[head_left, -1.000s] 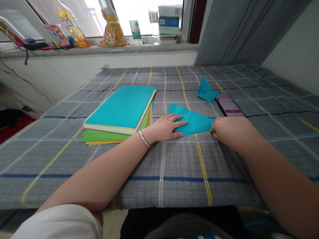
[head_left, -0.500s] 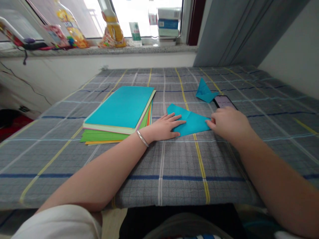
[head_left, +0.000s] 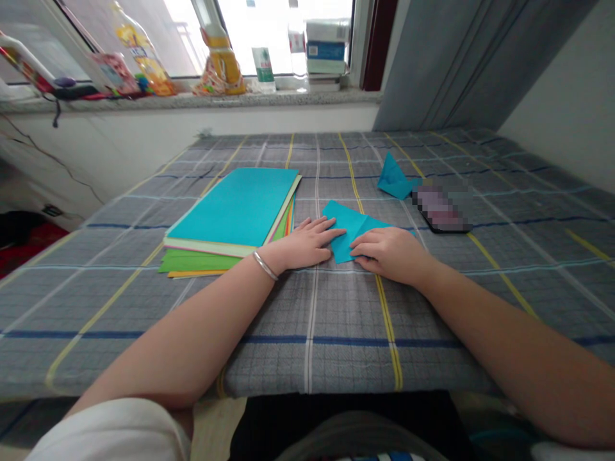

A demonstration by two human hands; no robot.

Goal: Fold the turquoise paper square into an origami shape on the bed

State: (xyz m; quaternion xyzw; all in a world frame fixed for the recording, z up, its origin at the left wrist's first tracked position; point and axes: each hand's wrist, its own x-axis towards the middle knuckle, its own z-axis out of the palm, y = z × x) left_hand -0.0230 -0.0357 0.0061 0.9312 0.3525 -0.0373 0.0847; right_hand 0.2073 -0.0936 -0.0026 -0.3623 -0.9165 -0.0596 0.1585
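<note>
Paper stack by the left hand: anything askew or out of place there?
Slightly. The paper stack is fanned: green and orange sheets stick out at its near edge, out of line with the teal top sheet. Both hands, left hand and right hand, lie flat on the folded teal paper. Nothing damaged.

So the count goes like this: two hands on the worktop (head_left: 144, 320), a left hand (head_left: 302, 244) and a right hand (head_left: 391, 253), with one silver bracelet (head_left: 264, 265) on the left wrist. One teal sheet being folded (head_left: 348, 225), plus one already-folded teal piece (head_left: 394, 179) farther back. One stack of colored paper (head_left: 230, 221), showing at least four colors at its edges: teal, pale yellow, green, orange. One phone (head_left: 439, 211). Up on the windowsill (head_left: 269, 98), two bottles with yellow-orange labels (head_left: 144, 54) (head_left: 221, 51) and one stack of small boxes (head_left: 327, 48).
</note>
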